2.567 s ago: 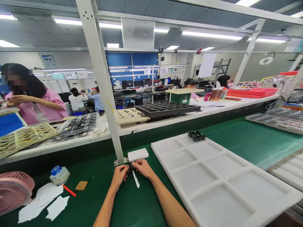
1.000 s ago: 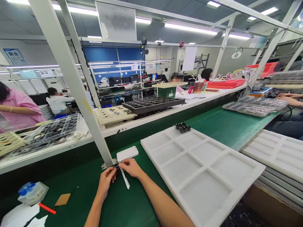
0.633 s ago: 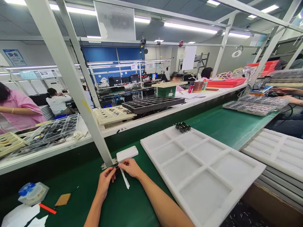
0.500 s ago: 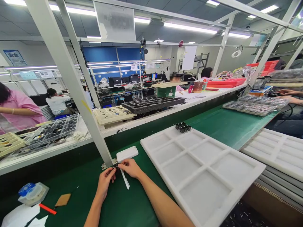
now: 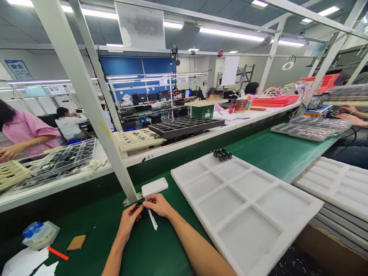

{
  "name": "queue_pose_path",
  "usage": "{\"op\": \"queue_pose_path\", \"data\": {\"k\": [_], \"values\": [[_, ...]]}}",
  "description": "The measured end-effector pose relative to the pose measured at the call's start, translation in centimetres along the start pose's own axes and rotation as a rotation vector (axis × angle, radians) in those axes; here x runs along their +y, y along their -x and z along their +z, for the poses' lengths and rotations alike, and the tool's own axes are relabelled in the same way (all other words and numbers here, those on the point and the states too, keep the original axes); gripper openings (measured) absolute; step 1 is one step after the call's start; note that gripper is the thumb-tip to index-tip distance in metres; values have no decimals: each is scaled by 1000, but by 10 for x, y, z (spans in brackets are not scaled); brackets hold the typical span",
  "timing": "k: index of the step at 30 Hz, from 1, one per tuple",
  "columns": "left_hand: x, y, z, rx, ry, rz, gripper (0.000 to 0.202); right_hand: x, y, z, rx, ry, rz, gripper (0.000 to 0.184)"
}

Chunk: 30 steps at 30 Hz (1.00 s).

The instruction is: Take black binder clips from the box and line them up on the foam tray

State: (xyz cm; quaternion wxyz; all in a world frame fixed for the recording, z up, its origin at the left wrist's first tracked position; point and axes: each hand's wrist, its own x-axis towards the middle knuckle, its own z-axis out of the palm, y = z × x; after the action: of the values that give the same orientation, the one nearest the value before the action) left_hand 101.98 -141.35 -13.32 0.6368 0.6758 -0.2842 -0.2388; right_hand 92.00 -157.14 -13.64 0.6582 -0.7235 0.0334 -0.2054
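Observation:
My left hand and my right hand meet in front of the foot of the slanted white post. Both are closed, fingertips pinched on a small black part with thin metal ends. Most of that part is hidden by the fingers. Just behind the hands lies a white rounded rectangular case on the green table. A slim white pen-like object extends below my right hand; whether that hand touches it I cannot tell.
A white foam tray with compartments lies to the right, a cluster of black parts at its far edge. The post rises directly ahead. At left are a blue-lidded container, a brown pad and a red strip.
My hands stay almost in place; the fingertips shift slightly, and more of the black part shows. In the background, the person in pink lowers an arm toward the trays.

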Motion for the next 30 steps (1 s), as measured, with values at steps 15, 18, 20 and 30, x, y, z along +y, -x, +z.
{"op": "queue_pose_path", "data": {"k": [15,18,20,30], "values": [[2,0,-1,-16,62,-10,50,2,1,1,2,10,-1,29],[2,0,-1,-6,68,-15,50,2,1,1,0,22,-13,28],[3,0,-1,-1,74,-17,51,1,1,1,-2,20,-16,29],[-1,1,-4,17,74,0,43,4,0,3,8,-22,-40,30]]}}
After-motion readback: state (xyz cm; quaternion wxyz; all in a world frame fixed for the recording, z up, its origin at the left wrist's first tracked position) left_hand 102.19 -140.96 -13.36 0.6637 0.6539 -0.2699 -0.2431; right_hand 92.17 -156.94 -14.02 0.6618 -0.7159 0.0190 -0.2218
